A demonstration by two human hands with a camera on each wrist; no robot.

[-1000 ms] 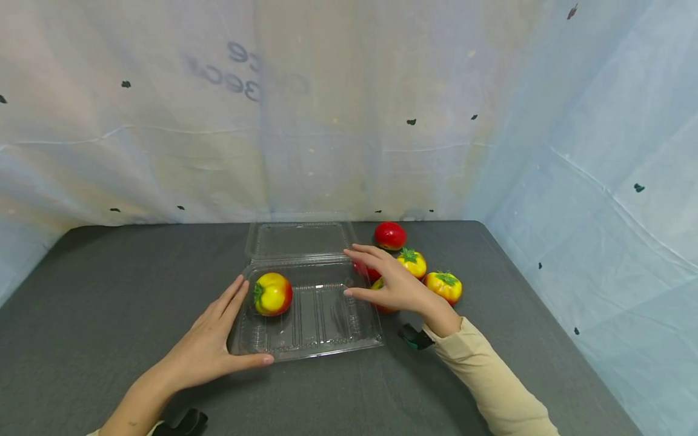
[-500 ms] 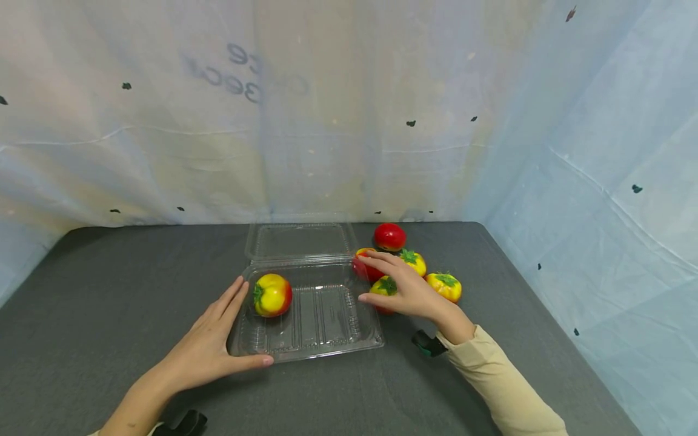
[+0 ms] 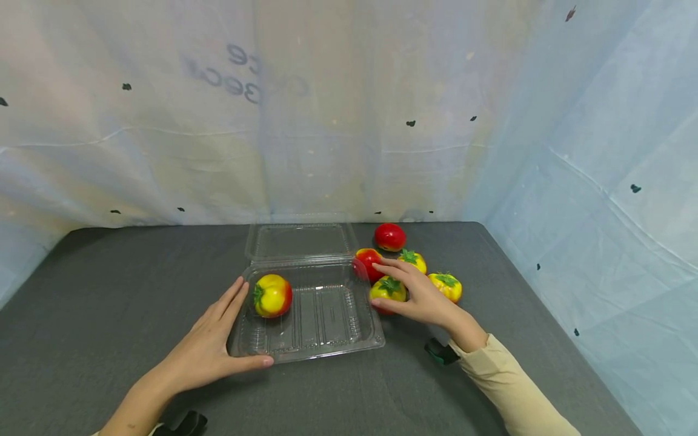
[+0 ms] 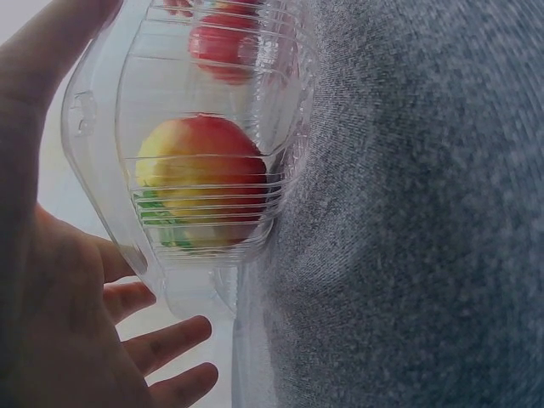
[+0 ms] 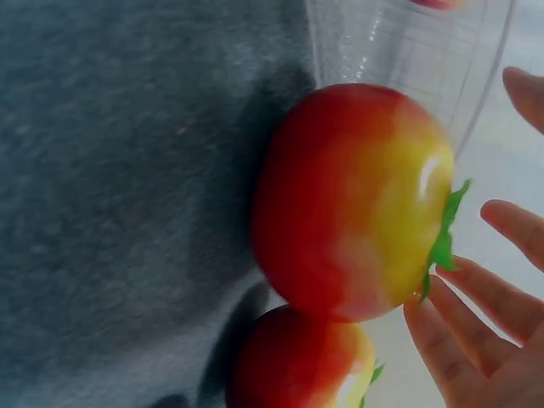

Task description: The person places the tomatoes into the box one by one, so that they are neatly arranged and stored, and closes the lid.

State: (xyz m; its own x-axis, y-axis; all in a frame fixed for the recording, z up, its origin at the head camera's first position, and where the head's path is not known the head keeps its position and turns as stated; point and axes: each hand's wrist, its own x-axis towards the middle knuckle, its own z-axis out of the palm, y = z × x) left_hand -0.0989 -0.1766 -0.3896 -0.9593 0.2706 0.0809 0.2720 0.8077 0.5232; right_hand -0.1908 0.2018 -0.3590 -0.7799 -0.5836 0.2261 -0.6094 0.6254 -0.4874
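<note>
A clear plastic clamshell container (image 3: 322,339) lies with its lid (image 3: 300,239) folded back. Inside, at the left end, sits a red-and-yellow fruit (image 3: 272,297) with a green leafy top. My left hand (image 3: 209,345) rests along the container's left side, fingers straight and thumb stretched along the front edge. My right hand (image 3: 422,297) is spread over a red-and-yellow fruit (image 3: 387,289) just outside the container's right side. In the right wrist view that fruit (image 5: 353,204) is large, with loose fingers near its green top; I cannot tell whether they touch it.
Behind the nearest fruit lies another red-and-yellow one (image 3: 365,264). A red fruit (image 3: 389,237) sits farthest back. Two yellowish fruits (image 3: 412,261) with green tops lie near my right hand. Plastic sheeting (image 3: 338,121) hangs behind the dark grey table (image 3: 136,284).
My right hand has moved right and toward me, from above the container's right side to the fruit outside it. The left hand, the container and the fruits have stayed in place.
</note>
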